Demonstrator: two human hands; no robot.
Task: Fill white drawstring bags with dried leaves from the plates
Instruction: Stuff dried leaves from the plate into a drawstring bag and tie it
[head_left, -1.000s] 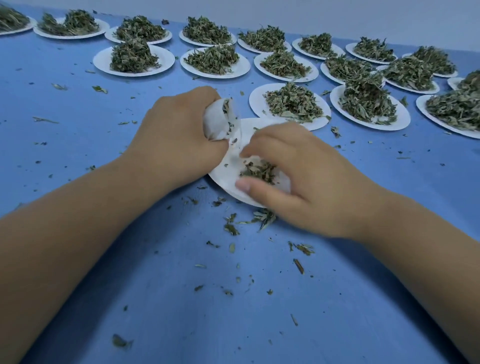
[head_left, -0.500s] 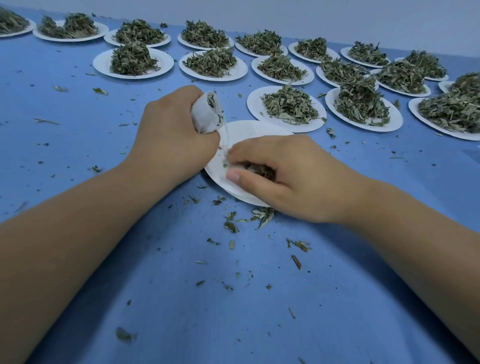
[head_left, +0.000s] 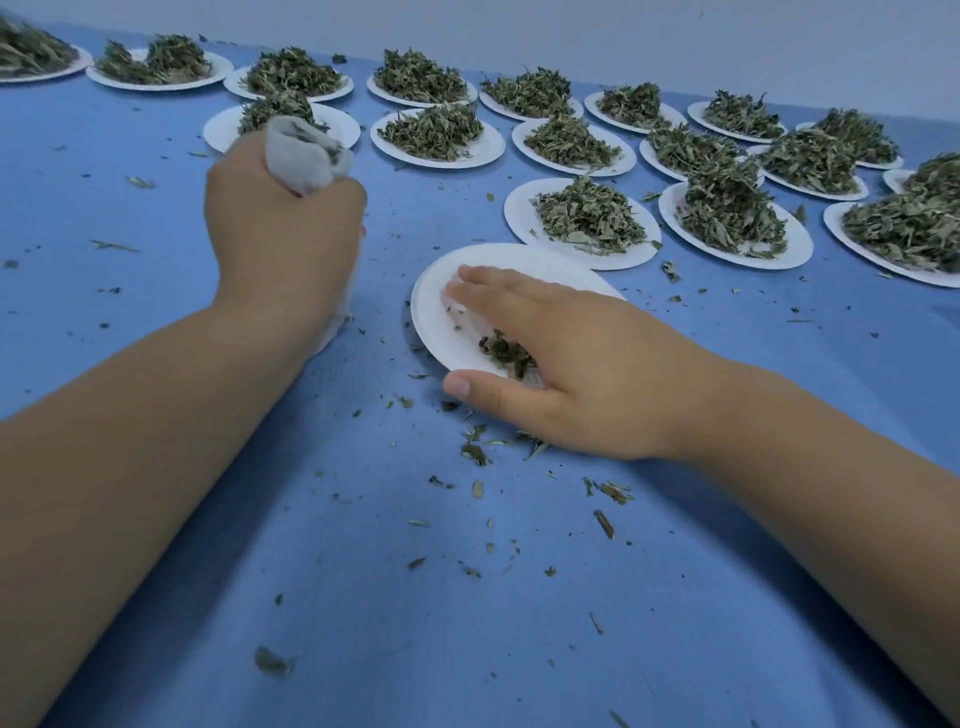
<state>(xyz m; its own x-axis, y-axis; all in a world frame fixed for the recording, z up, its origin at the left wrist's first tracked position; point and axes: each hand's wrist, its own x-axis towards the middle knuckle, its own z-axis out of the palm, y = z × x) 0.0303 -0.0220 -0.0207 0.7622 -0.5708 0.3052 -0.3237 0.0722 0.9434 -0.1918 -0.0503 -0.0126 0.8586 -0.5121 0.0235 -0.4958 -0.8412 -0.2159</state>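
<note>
My left hand (head_left: 283, 228) grips a white drawstring bag (head_left: 304, 158) upright in its fist, to the left of the near plate; the bag's open mouth sticks out above the fist with bits of leaf inside. The near white plate (head_left: 449, 317) lies at the middle and is almost bare. My right hand (head_left: 566, 358) lies over it with the fingers stretched out flat across the plate. A small clump of dried leaves (head_left: 506, 353) sits under the palm, and the thumb lies at the plate's near rim.
Several white plates heaped with dried leaves (head_left: 589, 218) stand in rows across the back and right of the blue table (head_left: 363, 597). Loose leaf crumbs (head_left: 475, 452) are scattered on the cloth in front of the near plate. A pale wall runs behind.
My left hand has carried the bag left and away from the plate. My right hand has spread its fingers flat over the plate, and fewer leaves show on it.
</note>
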